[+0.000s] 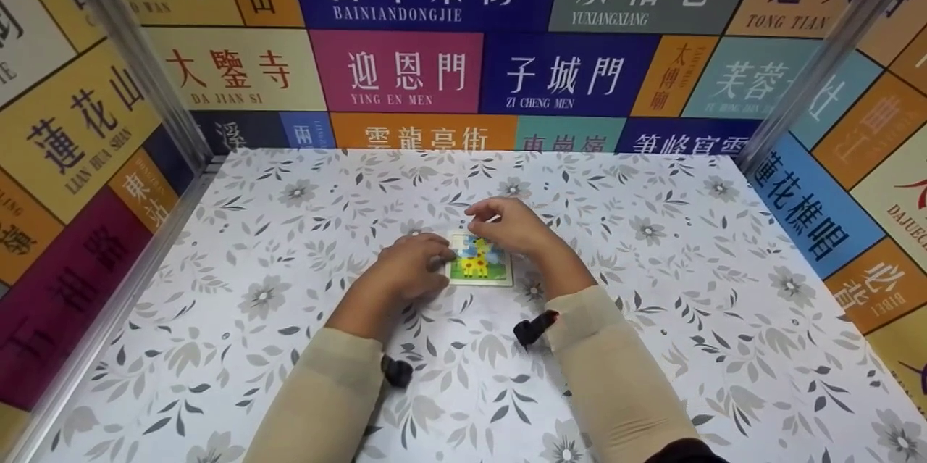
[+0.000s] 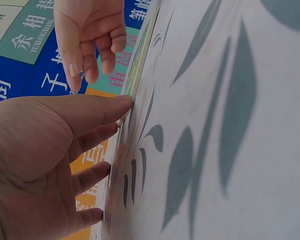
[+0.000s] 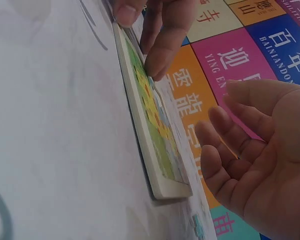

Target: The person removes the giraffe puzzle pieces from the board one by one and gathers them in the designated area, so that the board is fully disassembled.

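A small square picture puzzle board [image 1: 475, 269] with a yellow spotted giraffe on green and blue lies flat on the table. My left hand [image 1: 414, 267] is at its left side, fingers spread and relaxed. In the right wrist view, the left thumb is at the edge of the pale board [image 3: 140, 117] and a finger reaches over its picture. Above the board's upper right corner hovers my right hand [image 1: 516, 226]. Its fingers [image 3: 230, 135] are loosely bent, with nothing visible between them. In the head view, the left edge of the board is partly hidden by the left hand.
A white cover with grey flowers and leaves lies over the table [image 1: 688, 318]. Colourful panels with Chinese place names [image 1: 398, 72] stand along the back and both sides. Clear strips [image 1: 156, 72] run along the corners. A dark wrist device [image 1: 534, 329] sits at the right cuff.
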Tool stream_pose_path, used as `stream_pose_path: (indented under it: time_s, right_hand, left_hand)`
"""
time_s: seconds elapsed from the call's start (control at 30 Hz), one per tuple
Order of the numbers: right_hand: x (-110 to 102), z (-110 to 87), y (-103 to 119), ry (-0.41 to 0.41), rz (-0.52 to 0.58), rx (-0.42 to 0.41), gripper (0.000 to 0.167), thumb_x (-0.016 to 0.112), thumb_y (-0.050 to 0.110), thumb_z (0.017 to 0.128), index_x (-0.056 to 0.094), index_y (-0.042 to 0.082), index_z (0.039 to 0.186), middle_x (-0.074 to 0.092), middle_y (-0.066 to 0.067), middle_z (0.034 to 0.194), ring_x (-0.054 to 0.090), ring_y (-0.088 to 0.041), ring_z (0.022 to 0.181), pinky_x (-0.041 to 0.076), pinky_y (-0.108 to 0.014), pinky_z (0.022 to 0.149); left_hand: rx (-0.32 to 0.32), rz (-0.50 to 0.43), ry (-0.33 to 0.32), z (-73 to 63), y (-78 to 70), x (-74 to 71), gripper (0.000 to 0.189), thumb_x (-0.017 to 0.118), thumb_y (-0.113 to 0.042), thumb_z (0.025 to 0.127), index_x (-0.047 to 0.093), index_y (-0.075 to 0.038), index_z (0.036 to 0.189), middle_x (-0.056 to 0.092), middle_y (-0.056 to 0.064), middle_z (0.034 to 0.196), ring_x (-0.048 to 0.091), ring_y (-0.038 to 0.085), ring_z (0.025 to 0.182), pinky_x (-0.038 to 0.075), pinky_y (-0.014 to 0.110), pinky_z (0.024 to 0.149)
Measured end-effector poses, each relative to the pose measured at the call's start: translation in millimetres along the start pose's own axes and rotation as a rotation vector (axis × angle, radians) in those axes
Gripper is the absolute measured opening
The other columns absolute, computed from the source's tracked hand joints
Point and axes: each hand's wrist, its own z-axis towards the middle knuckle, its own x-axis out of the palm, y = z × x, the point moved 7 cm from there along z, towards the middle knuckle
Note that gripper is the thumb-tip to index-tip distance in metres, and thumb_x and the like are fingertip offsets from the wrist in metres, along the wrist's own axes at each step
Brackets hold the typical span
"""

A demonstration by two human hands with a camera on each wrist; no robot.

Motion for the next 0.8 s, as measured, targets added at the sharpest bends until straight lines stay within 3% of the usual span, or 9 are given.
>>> stream_pose_path:
  time_s: [0.3, 0.53, 0.8]
  right_hand:
    - [8.5, -0.8, -2.4, 0.029, 0.001, -0.022, 0.040, 0.070, 0.031, 0.103, 0.070, 0.013, 0.139, 0.072, -0.008, 0.127, 0.071, -0.028, 0.117, 0.059, -0.039, 0.093]
    - [7.6, -1.7, -13.5, 0.023, 0.012, 0.030, 0.039, 0.073, 0.028, 0.101, 0.071, 0.012, 0.137, 0.072, -0.009, 0.128, 0.067, -0.030, 0.121, 0.057, -0.046, 0.102]
    - [15.4, 1.3, -20.5, 0.066, -0.061, 0.031, 0.038, 0.076, 0.022, 0.098, 0.072, 0.013, 0.135, 0.072, -0.008, 0.124, 0.066, -0.025, 0.116, 0.054, -0.044, 0.106]
  left_hand:
    - [0.025, -0.008, -0.007, -0.5, -0.4, -0.4, 0.044, 0.077, -0.028, 0.094, 0.072, -0.023, 0.138, 0.056, -0.002, 0.160, 0.044, 0.036, 0.155, 0.033, 0.066, 0.126]
    - [-0.004, -0.023, 0.013, -0.1, 1.6, 1.1, 0.045, 0.077, -0.030, 0.096, 0.071, -0.025, 0.139, 0.054, -0.004, 0.161, 0.041, 0.034, 0.157, 0.029, 0.067, 0.128]
    - [0.008, -0.009, 0.007, -1.1, 0.3, 0.1, 0.045, 0.077, -0.029, 0.095, 0.071, -0.025, 0.139, 0.055, -0.004, 0.161, 0.042, 0.034, 0.156, 0.032, 0.064, 0.127]
